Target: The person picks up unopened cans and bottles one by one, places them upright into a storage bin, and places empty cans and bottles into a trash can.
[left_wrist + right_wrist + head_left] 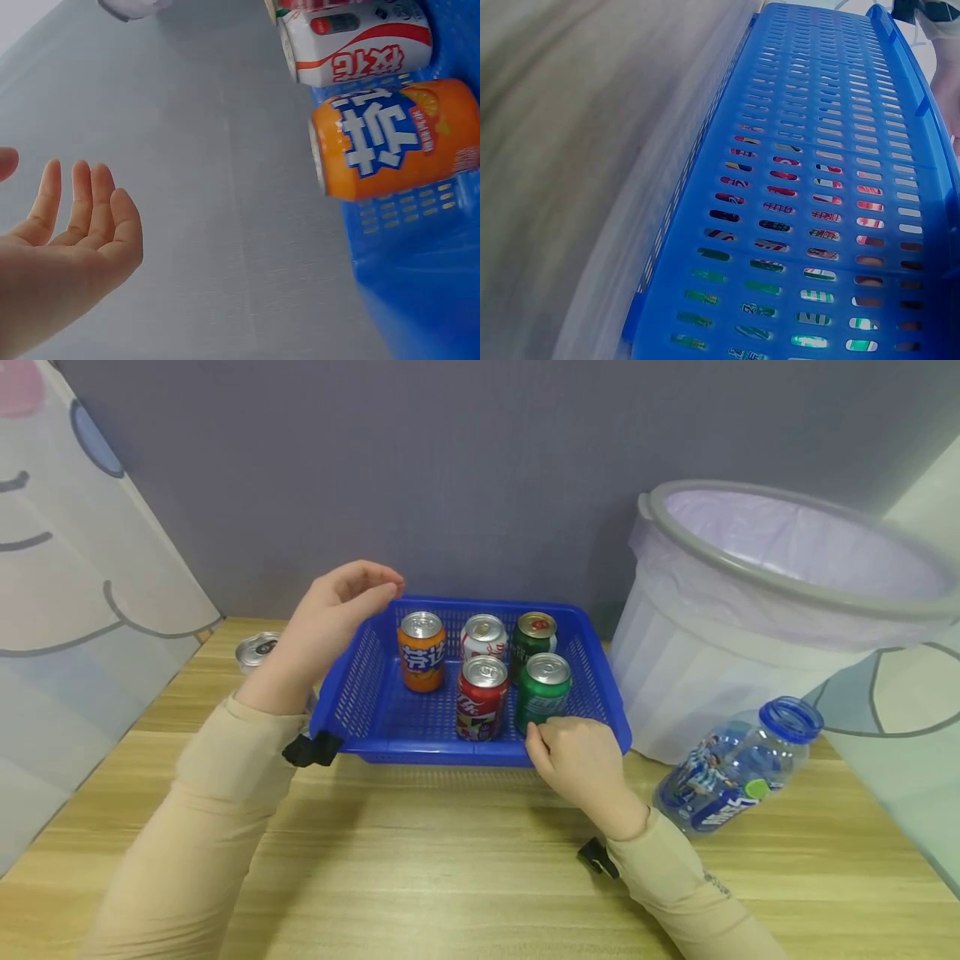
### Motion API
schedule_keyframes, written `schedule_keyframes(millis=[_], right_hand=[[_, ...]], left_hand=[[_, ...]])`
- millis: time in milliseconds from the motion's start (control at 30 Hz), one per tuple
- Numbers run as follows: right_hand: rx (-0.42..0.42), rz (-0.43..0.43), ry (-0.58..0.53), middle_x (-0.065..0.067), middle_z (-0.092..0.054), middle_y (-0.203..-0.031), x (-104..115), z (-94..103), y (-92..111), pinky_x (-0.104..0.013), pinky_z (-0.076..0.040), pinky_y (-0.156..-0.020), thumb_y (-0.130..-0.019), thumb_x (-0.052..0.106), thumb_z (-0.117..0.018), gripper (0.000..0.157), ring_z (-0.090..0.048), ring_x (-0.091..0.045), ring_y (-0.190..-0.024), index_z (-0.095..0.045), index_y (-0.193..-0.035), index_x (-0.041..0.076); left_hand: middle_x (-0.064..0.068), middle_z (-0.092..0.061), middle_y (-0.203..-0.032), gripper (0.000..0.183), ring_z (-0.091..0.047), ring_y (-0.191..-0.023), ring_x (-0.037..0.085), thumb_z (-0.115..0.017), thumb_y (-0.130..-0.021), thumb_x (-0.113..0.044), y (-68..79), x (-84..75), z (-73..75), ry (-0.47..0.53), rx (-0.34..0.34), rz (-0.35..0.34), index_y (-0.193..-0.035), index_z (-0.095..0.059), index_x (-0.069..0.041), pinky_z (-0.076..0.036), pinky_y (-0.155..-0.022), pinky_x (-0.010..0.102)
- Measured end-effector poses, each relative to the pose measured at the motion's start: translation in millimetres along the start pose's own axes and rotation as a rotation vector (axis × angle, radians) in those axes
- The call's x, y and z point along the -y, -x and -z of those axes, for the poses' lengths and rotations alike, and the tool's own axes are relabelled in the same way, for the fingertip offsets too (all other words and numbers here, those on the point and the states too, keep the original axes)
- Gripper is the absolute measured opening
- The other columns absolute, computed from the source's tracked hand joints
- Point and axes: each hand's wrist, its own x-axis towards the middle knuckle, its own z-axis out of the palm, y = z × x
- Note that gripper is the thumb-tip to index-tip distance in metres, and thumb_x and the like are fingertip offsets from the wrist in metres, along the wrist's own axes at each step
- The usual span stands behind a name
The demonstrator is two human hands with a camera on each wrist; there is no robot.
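Observation:
A blue plastic basket holds several upright drink cans. At its back are an orange can, a white can and a dark green can; a red can and a green can stand closer to the front rim. My left hand hovers empty over the back left corner, fingers loosely bent; the left wrist view has this hand apart from the cans. With curled fingers, my right hand grips the front rim near the right corner. Skin shows through the wall slots in the right wrist view.
A tall white bin with a lilac liner stands right of the basket. Before it, a clear blue-rimmed bottle leans on the wooden table. Another can sits behind my left forearm. A grey panel rises behind.

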Motion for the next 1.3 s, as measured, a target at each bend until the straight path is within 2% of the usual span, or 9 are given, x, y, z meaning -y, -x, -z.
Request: schedule_keyframes(millis=[333,600,733,867,967,1067,1300], right_hand=[[0.012,-0.007,-0.002,0.009,-0.024,-0.046,0,-0.3,0,-0.023,-0.017,-0.037,-0.087,0.020,-0.049,0.047,-0.022,-0.007,-0.040,-0.030,-0.045,0.019],[0.019,-0.016,-0.006,0.010,-0.024,-0.046,0,-0.4,0,-0.023,-0.017,-0.037,-0.086,0.020,-0.050,0.047,-0.022,-0.006,-0.039,-0.030,-0.044,0.019],[0.023,-0.020,-0.005,0.010,-0.024,-0.046,0,-0.4,1,-0.023,-0.017,-0.037,-0.086,0.020,-0.050,0.047,-0.022,-0.006,-0.040,-0.030,-0.044,0.019],[0.027,-0.025,-0.005,0.009,-0.024,-0.046,0,-0.4,1,-0.023,-0.017,-0.037,-0.086,0.020,-0.051,0.047,-0.022,-0.006,-0.040,-0.030,-0.045,0.019],[0.030,-0.022,-0.007,0.010,-0.024,-0.046,0,-0.4,1,-0.023,-0.017,-0.038,-0.087,0.020,-0.051,0.047,-0.022,-0.006,-0.040,-0.030,-0.045,0.019],[0.025,-0.019,-0.006,0.010,-0.023,-0.046,-1,-0.3,0,-0.023,-0.017,-0.038,-0.087,0.020,-0.050,0.047,-0.021,-0.006,-0.040,-0.029,-0.045,0.019],[0.023,-0.019,-0.004,0.009,-0.023,-0.046,-1,0.6,-1,-0.023,-0.016,-0.038,-0.087,0.019,-0.050,0.047,-0.021,-0.006,-0.040,-0.029,-0.044,0.018]], left_hand=[[0.009,-0.056,-0.124,0.036,-0.046,-0.122,0.020,-0.044,-0.100,-0.031,15.4,12.3,4.3,-0.054,0.073,0.039,-0.122,-0.053,-0.004,-0.028,-0.109,0.048],[0.013,-0.055,-0.122,0.037,-0.049,-0.114,0.016,-0.042,-0.101,-0.027,25.6,44.0,1.6,-0.017,0.130,0.060,-0.122,-0.051,0.002,-0.029,-0.109,0.046],[0.014,-0.055,-0.121,0.037,-0.049,-0.115,0.017,-0.043,-0.101,-0.026,29.0,59.2,-1.9,-0.003,0.112,0.064,-0.120,-0.052,0.003,-0.030,-0.108,0.047],[0.014,-0.058,-0.118,0.034,-0.051,-0.114,0.019,-0.046,-0.100,-0.026,32.8,69.9,-7.3,-0.051,0.075,0.055,-0.118,-0.054,0.002,-0.034,-0.105,0.044],[0.013,-0.061,-0.115,0.032,-0.055,-0.106,0.021,-0.048,-0.099,-0.026,35.3,76.9,-10.8,-0.134,0.058,0.028,-0.117,-0.056,-0.001,-0.041,-0.096,0.040],[0.014,-0.063,-0.111,0.029,-0.057,-0.101,0.023,-0.050,-0.098,-0.024,36.8,82.4,-14.2,-0.203,0.035,-0.027,-0.114,-0.058,-0.001,-0.043,-0.089,0.039],[0.014,-0.065,-0.104,0.017,-0.059,-0.100,0.030,-0.056,-0.094,-0.014,45.4,88.9,-20.5,-0.341,-0.050,-0.193,-0.103,-0.063,-0.001,-0.044,-0.087,0.046]])
